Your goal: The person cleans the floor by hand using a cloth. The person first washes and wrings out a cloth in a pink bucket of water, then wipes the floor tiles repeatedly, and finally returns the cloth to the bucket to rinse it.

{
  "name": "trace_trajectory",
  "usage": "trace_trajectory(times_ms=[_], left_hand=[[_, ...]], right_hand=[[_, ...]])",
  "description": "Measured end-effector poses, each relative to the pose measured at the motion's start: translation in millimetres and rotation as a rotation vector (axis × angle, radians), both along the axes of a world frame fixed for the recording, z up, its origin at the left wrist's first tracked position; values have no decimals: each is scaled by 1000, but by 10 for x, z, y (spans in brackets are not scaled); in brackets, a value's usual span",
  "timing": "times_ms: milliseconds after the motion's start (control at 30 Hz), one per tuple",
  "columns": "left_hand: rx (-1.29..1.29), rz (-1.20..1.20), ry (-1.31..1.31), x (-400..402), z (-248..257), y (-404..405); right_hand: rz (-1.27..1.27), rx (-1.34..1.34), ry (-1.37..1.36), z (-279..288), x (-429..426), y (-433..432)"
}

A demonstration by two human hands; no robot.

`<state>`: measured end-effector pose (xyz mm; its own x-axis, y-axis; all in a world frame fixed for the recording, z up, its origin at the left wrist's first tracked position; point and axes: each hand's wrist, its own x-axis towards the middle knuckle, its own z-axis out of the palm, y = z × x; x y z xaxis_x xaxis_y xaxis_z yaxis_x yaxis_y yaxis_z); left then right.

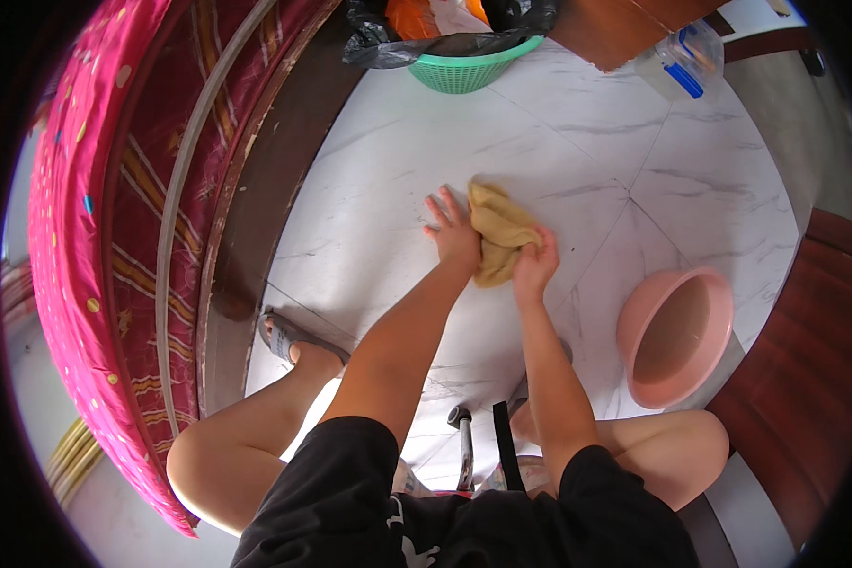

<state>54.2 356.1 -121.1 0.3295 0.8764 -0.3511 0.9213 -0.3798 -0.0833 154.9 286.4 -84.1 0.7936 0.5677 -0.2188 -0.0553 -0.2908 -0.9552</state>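
A yellowish-brown cloth (500,238) lies crumpled on the white marble-patterned tile floor (397,156). My right hand (537,259) grips the cloth by its right edge. Along the cloth's left edge is my left hand (456,234), its visible fingers spread over the tiles. My left thumb is hidden, and I cannot tell whether that hand presses on part of the cloth. To the right stands a pink plastic basin (639,334) with cloudy, greyish-brown water (674,334) in it.
At the far side is a green plastic basket (461,74) lined with a black plastic bag (383,50). A brown cardboard piece (603,28) and a clear container (703,53) with blue clips sit far right. A bed's dark wooden edge (291,121) borders the left; dark red upholstery (795,376) stands right.
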Motion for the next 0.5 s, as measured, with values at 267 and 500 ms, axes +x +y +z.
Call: trace_trajectory(times_ms=[267, 500], left_hand=[[-408, 33, 31, 233, 665, 196], [159, 328, -637, -542, 123, -166]], right_hand=[[71, -547, -844, -367, 189, -32], [71, -601, -847, -462, 231, -94]])
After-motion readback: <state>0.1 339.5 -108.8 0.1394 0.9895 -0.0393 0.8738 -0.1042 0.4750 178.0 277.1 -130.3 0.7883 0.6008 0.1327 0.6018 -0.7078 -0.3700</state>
